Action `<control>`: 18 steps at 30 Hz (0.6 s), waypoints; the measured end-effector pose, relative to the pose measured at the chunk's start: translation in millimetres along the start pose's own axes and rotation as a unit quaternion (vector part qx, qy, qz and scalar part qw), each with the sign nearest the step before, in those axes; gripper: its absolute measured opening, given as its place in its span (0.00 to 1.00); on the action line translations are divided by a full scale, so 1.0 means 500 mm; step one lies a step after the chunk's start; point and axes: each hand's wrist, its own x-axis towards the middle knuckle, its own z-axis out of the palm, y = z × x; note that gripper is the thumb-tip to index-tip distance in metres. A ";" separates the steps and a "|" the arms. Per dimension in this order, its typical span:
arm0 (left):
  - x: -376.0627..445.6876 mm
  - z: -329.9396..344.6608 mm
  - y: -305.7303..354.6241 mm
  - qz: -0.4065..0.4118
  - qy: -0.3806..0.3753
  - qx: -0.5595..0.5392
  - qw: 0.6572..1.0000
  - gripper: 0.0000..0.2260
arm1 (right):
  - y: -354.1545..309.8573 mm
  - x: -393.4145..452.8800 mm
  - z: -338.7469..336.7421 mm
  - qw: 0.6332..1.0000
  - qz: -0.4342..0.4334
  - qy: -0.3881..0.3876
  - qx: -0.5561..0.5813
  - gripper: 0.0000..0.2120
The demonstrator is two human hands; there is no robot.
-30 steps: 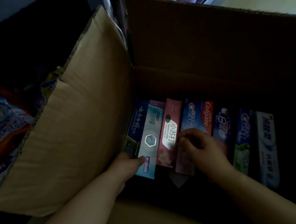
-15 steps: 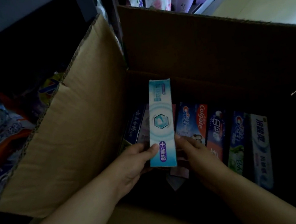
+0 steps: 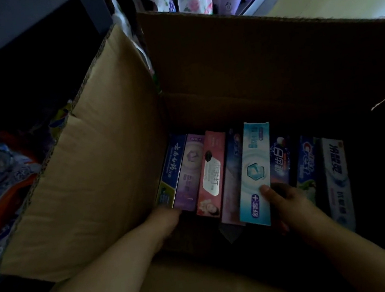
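Where the pale blue toothpaste box (image 3: pixel 255 174) is found: in the cardboard carton (image 3: pixel 224 66), between a dark purple box (image 3: pixel 231 175) and a navy box (image 3: pixel 280 157) in the row.
Right hand (image 3: pixel 288 202): curled round the box's near end, thumb pressed on its face.
Left hand (image 3: pixel 166 218): at the row's left end, fingers hidden; grip cannot be told.
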 end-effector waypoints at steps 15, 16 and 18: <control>0.005 -0.002 -0.007 0.094 -0.045 -0.007 0.995 0.22 | 0.005 0.008 0.027 0.998 -0.024 0.018 -0.051 0.10; 0.005 -0.003 -0.005 0.116 -0.036 -0.009 0.993 0.21 | 0.002 0.009 0.022 0.998 -0.025 0.030 -0.051 0.08; 0.004 -0.003 0.001 0.140 -0.029 -0.026 0.989 0.18 | 0.003 0.011 0.012 0.996 -0.027 0.047 -0.068 0.06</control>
